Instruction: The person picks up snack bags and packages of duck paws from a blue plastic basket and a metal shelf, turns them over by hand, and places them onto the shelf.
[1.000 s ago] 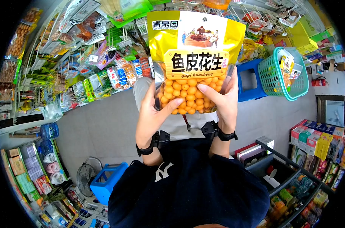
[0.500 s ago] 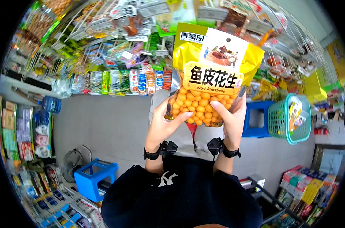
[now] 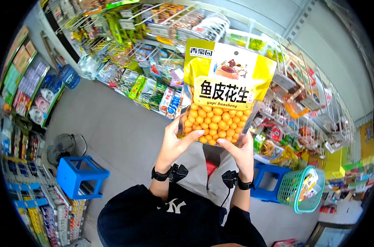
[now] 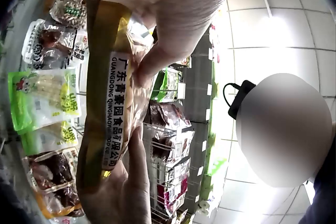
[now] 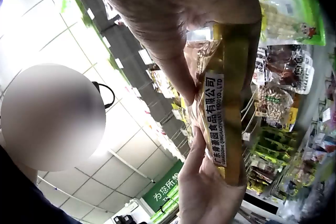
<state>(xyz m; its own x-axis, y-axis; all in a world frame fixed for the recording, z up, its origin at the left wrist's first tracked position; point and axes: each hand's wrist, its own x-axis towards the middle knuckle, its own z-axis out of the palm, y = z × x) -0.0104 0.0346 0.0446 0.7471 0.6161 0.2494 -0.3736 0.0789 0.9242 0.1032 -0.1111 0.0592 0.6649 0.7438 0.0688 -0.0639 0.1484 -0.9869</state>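
Snack bag point(image 3: 224, 94) is up in front of the chest, roughly upright, printed face toward us, round orange pieces pooled low; we can't tell if its seal is sound. Left hand point(image 3: 172, 140) grips the lower left corner, right hand point(image 3: 240, 154) the lower right, thumbs on the front, other fingers mostly hidden behind. Main risk, we judge: both grips sit low, so the tall top has nothing holding it and could flop or tip if the fingers ease. Film looks slick, so one thumb sliding could swing the whole thing onto the other hand, or drop it to the grey floor point(image 3: 108, 127). Squeezing hard from both sides might crush pieces or strain a seam. Hanging packets point(image 3: 285, 89) on the wire rack point(image 3: 304, 74) show just beside its upper right in the head view; we can't judge the depth, but a careless turn could snag a corner or knock stock loose. Blue stool point(image 3: 273, 166) and green basket point(image 3: 286, 189) sit low on the right, a possible trip or bump if the person steps that way.
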